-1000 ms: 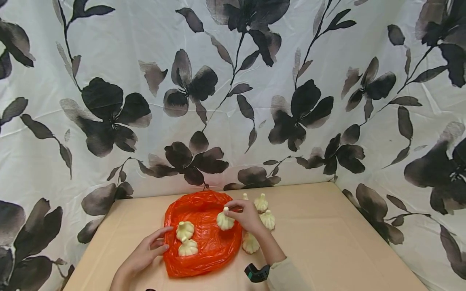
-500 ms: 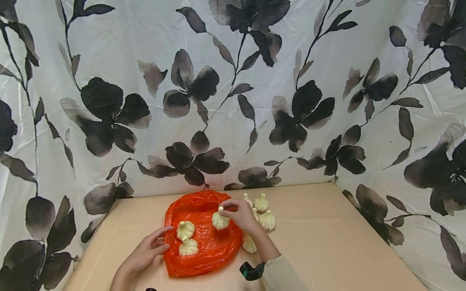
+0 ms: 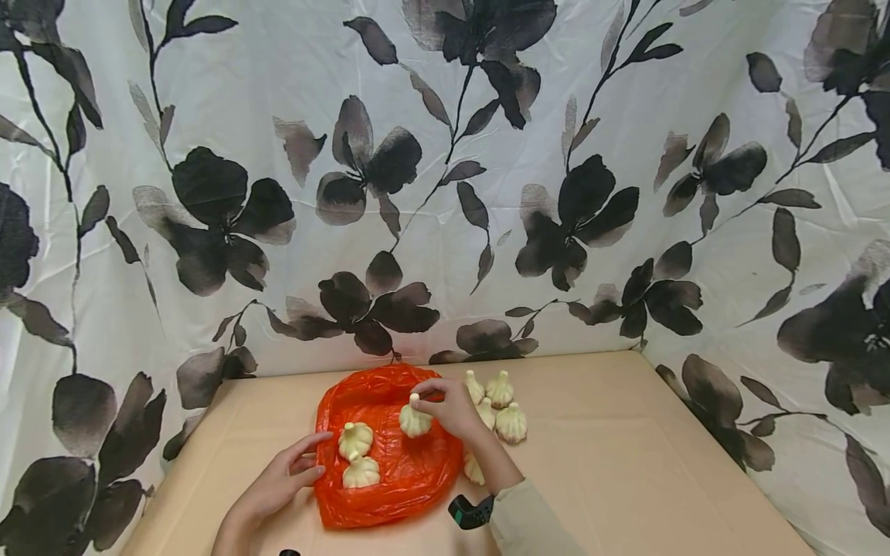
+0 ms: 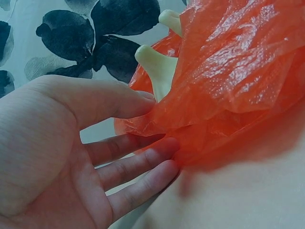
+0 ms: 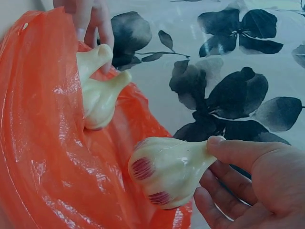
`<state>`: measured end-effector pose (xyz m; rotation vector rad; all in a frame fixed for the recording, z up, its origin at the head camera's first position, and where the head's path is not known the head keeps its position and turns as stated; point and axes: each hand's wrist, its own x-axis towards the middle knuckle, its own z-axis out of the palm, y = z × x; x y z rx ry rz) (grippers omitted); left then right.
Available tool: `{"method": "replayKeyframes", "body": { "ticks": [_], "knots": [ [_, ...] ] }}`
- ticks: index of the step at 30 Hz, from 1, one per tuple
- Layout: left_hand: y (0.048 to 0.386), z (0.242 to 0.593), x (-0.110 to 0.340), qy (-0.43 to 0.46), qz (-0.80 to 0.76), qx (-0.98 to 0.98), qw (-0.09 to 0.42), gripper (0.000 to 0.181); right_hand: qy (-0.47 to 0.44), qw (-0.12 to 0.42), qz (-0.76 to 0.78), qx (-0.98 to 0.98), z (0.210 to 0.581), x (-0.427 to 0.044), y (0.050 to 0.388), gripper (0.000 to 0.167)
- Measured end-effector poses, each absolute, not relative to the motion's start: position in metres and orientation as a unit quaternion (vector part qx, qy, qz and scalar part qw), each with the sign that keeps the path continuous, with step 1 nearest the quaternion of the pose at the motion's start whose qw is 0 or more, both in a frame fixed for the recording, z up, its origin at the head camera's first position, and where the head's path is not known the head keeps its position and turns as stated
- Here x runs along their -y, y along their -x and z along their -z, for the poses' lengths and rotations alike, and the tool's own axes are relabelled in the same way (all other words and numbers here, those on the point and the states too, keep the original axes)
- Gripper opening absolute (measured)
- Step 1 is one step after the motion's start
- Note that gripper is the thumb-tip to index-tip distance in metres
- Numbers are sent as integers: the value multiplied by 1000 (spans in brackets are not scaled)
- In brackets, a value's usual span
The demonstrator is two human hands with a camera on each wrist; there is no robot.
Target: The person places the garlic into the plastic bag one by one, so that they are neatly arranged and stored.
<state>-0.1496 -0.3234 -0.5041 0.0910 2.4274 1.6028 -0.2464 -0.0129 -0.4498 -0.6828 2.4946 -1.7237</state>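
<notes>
A red plastic bag (image 3: 389, 510) lies spread open on the table, with two pale garlic bulbs (image 3: 361, 472) in its left part. At the bag's left edge, my left hand (image 3: 281, 477) pinches the plastic between thumb and fingers; the left wrist view shows the thumb (image 4: 119, 102) against the rim. Over the bag's right part, my right hand (image 3: 453, 408) holds another garlic bulb (image 3: 415, 422) by its stem. In the right wrist view this garlic bulb (image 5: 164, 171) has purple streaks near its base. Whether it touches the plastic, I cannot tell.
To the right of the bag, several more garlic bulbs (image 3: 511, 423) stand on the tan table (image 3: 626, 463). My right forearm partly covers one garlic bulb (image 3: 473, 469). A floral curtain (image 3: 445, 193) hangs behind the table. A black band (image 3: 470, 512) is on my right wrist.
My right hand has moved left over the bag with the garlic bulb, uncovering more of the bulbs on the table. My left hand stays at the bag's edge.
</notes>
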Motion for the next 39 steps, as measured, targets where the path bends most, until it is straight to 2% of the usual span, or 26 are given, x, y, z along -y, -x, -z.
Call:
{"method": "replayKeyframes", "body": {
  "ticks": [28,39],
  "knots": [
    [142,508,323,-67,-548,-828,103,59,228,42,495,-837,455,34,256,12],
    [141,506,321,-49,-541,-833,101,58,243,47,494,-834,455,43,260,10]
  ]
}}
